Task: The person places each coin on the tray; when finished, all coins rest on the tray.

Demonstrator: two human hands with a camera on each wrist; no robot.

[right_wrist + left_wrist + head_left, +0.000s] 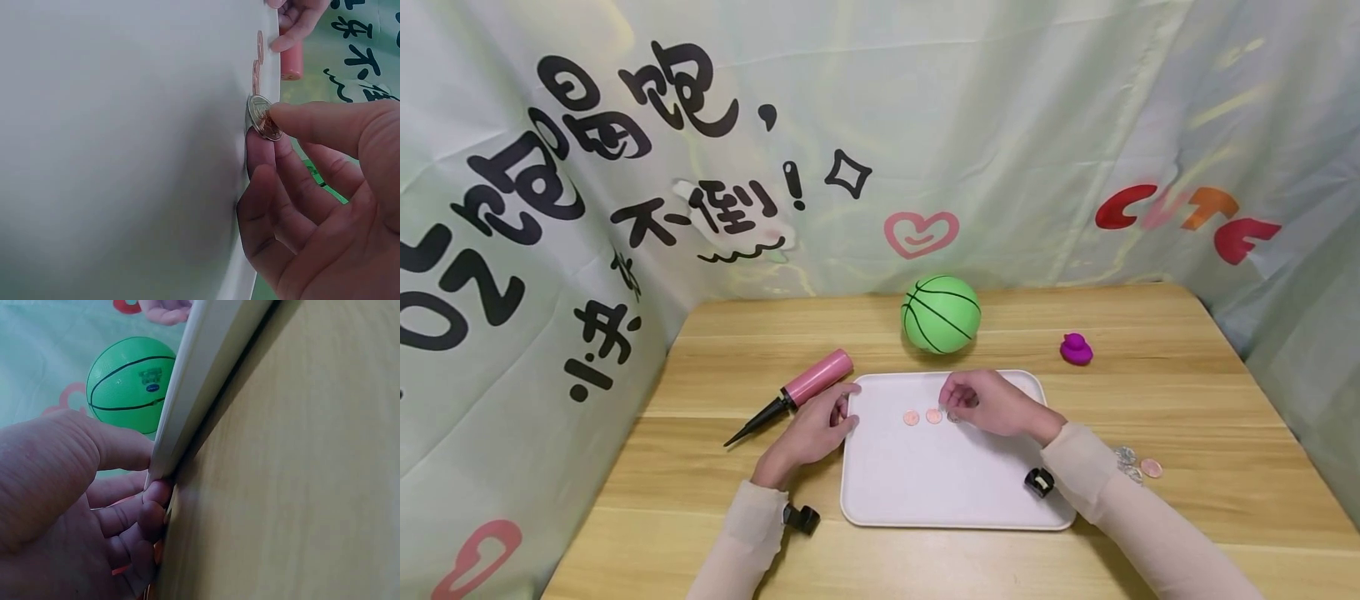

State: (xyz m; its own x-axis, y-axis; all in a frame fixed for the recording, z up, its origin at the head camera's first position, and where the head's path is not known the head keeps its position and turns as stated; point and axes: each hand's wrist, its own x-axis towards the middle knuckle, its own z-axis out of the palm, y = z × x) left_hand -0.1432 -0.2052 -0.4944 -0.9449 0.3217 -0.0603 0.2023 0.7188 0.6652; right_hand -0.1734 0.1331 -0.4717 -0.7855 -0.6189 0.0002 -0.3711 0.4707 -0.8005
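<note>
A white tray [940,492] lies on the wooden table. My left hand [814,429] holds its left rim, thumb on the edge and fingers curled at its side, as the left wrist view shows. Over the tray's upper part, my right hand [996,404] pinches a silver coin [265,117] between thumb and fingers, low over the tray surface; whether the coin touches it I cannot tell. Just left of it, two copper-coloured coins, one at the far left [911,417] and one nearer the hand [933,417], lie side by side in a row.
Several silver coins [1126,456] and a copper-coloured coin [1152,468] lie right of the tray, partly behind my right sleeve. A green ball [942,315] sits behind the tray, a purple rubber duck [1077,349] at the back right. Beside my left hand lies a pink hand pump [817,377].
</note>
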